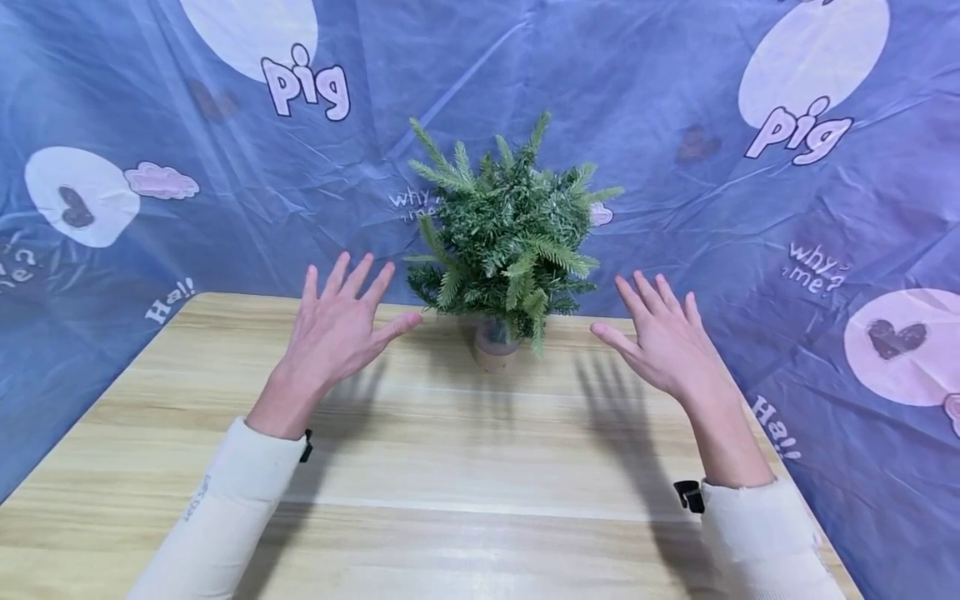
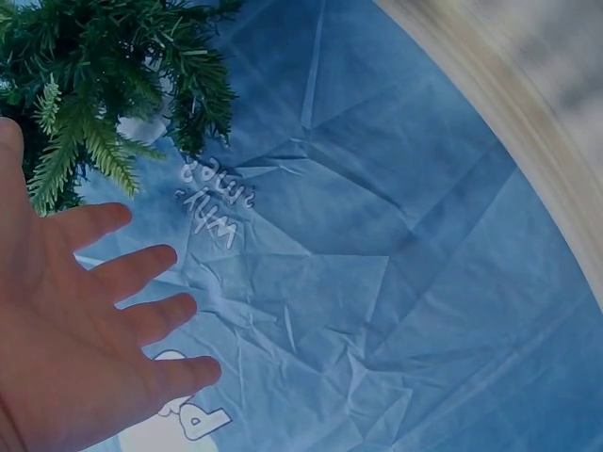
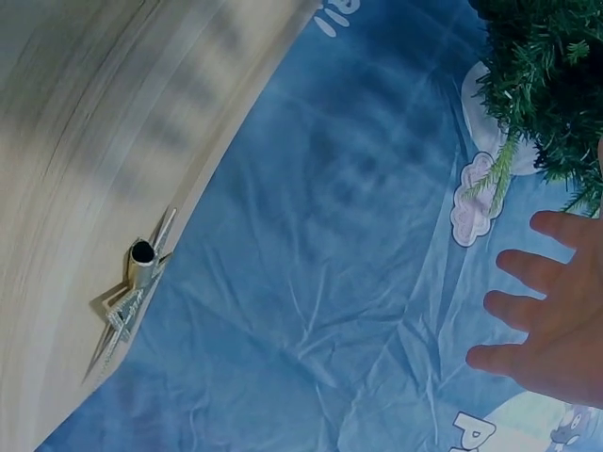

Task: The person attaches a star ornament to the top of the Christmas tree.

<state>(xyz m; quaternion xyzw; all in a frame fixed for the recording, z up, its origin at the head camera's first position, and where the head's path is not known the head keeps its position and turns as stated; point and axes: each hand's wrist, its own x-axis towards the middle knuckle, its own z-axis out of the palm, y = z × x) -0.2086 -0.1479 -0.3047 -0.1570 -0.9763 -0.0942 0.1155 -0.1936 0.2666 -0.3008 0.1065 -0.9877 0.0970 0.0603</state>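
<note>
A small bushy fir tree (image 1: 517,217) with dark green needles and lighter tips stands at the back of the table in a small light-brown pot (image 1: 495,354). To its left, my left hand (image 1: 337,325) is held above the table with fingers spread, touching nothing. My right hand (image 1: 663,342) hovers on the other side of the tree, fingers straight and likewise apart from it. Both wrist views show the spread fingers beside the branches, with the left palm (image 2: 85,330) in plain sight and the right hand (image 3: 565,320) partly cut off by the frame.
A wooden table (image 1: 450,467) spreads below both hands. Blue cloth (image 1: 637,108) printed with "pig" and "why me?" hangs behind and at the sides. Near the table's edge in the right wrist view lies a small metallic object (image 3: 141,268) with a dark round end; its kind is unclear.
</note>
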